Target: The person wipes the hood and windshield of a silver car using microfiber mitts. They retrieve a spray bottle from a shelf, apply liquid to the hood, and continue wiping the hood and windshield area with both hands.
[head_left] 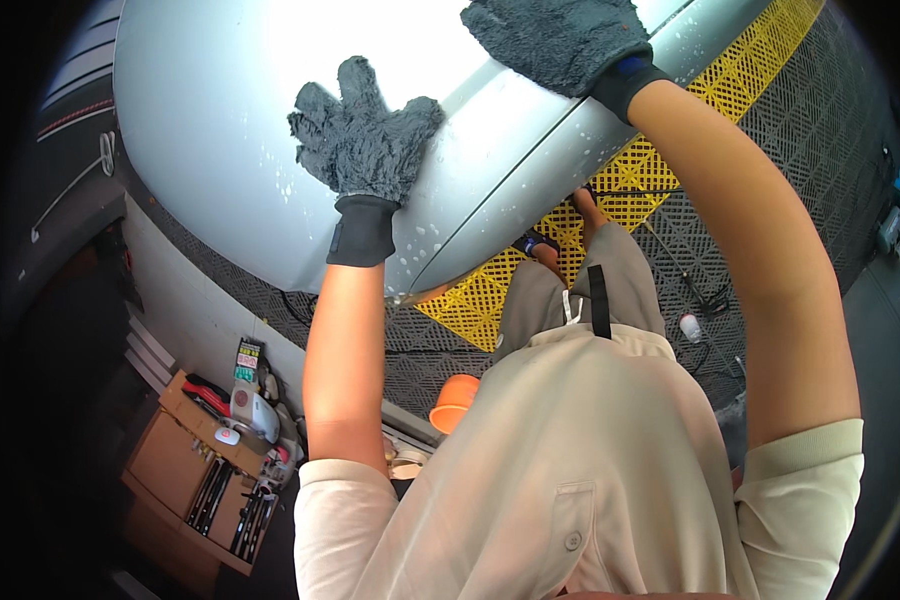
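Observation:
Both my hands wear dark grey plush microfibre wash gloves with black cuffs. My left hand [364, 135] lies palm down on a silver car's painted body [217, 150], its gloved fingers spread. Further along the panel to the right, my right hand [562, 41] rests flat above a dark panel seam [506, 187]; the top picture edge cuts off part of that glove. Neither hand shows anything held. White droplets or suds dot the paint near the left cuff and along the seam. Strong glare washes out the panel between and above the gloves.
Yellow grating tiles [634, 176] border dark grey floor tiles [802, 112] under the car. An orange bucket [454, 403] stands beside me. A hose or cable [671, 259] crosses the floor at right. At lower left, a brown cabinet [172, 457] holds bottles and tools.

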`<action>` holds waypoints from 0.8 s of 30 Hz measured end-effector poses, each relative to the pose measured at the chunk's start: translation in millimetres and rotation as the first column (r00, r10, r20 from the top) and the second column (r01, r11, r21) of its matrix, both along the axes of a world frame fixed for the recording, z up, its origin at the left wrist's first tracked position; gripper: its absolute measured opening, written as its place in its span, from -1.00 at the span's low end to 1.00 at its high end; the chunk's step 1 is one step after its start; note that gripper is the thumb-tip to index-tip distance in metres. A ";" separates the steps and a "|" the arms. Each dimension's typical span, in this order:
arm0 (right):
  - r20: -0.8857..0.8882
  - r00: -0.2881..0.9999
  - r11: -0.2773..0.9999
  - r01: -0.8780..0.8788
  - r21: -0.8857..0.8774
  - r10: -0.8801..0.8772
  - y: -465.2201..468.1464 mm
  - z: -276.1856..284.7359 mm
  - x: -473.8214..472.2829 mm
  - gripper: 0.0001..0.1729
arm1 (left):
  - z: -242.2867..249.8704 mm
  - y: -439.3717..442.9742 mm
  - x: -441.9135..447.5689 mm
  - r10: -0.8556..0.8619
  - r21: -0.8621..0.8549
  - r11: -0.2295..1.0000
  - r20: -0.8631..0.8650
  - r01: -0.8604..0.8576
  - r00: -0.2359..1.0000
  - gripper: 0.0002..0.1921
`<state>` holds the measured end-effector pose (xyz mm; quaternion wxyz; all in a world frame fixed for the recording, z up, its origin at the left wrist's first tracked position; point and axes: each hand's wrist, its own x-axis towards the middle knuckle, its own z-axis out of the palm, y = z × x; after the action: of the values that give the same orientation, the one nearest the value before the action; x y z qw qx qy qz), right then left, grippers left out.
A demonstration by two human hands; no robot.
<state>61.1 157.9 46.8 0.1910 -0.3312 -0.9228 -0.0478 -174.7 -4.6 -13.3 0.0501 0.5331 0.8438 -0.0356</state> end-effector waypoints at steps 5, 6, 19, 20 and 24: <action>-0.018 1.000 0.999 0.006 -0.045 -0.007 -1.0 -4.2 1.0 -0.51 | 2.3 -1.2 -1.0 -0.011 0.120 0.993 0.032 0.008 0.999 0.20; 0.025 1.000 0.989 0.014 -0.145 -0.011 -1.4 -4.9 2.1 -0.52 | 2.1 -3.5 -2.0 -0.082 0.188 0.978 -0.029 0.086 0.996 0.26; -0.030 1.000 1.000 -0.008 -0.010 0.007 2.1 -7.9 4.3 -0.57 | 3.2 1.9 6.5 0.006 0.121 0.993 -0.052 0.001 0.999 0.24; -0.073 0.997 1.000 -0.014 0.006 0.015 2.4 -8.6 4.8 -0.57 | 1.9 1.3 4.7 0.051 0.105 0.993 0.004 -0.051 0.999 0.25; -0.060 0.998 0.999 -0.002 -0.044 0.000 1.9 -12.4 6.4 -0.56 | -3.2 -1.6 -5.3 0.080 0.066 0.994 0.085 -0.085 0.993 0.26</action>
<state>67.5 159.8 34.3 0.2113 -0.3363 -0.9176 -0.0172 -180.1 -6.1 -16.5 0.0674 0.5002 0.8631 0.0179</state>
